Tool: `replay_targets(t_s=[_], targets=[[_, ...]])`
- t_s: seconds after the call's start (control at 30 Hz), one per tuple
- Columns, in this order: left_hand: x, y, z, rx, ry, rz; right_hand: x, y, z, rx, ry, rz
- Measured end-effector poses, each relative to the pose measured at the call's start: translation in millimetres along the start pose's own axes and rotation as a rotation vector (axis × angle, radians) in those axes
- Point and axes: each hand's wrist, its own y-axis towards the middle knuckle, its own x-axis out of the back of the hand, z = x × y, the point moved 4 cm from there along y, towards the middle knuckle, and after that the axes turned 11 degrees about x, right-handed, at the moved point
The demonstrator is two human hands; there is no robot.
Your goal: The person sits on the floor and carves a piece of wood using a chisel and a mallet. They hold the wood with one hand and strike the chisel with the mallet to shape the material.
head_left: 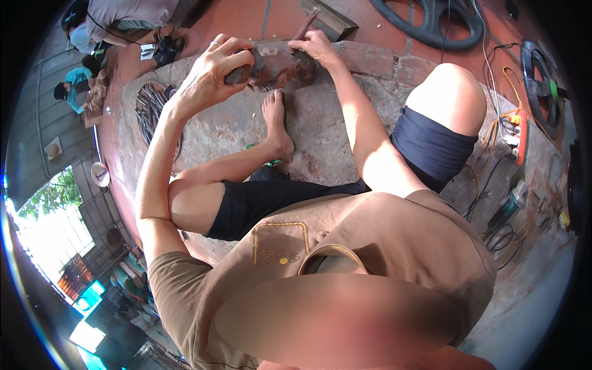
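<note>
A reddish-brown carved piece (274,69), its surface uneven and partly shadowed, lies on the stone-like ground in front of my bare foot. My left hand (221,65) is closed round a dark rounded block (238,75) at the carving's left end; whether the two are joined I cannot tell. At the right end, my right hand (316,48) grips a slim reddish-brown stick (304,24) that points up and away. That hand's fingers are bent around its lower part, close to the carving's dark right end.
A bundle of thin tools (153,111) lies to the left. Black spoked wheels (431,24) rest at the far right, near loose cables and an orange power strip (522,139). A wooden block (333,21) lies beyond my right hand. Other people (77,92) sit at the far left.
</note>
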Motion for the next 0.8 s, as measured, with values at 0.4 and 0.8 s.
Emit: replay_targets(t_s=[0.4, 0.8], targets=[[2, 5, 7, 0.015, -0.002, -0.024, -21, 17, 4, -0.031, -0.061, -0.016], [3, 9, 17, 0.039, -0.019, -0.033, 10, -31, -22, -0.025, 0.18, -0.157]])
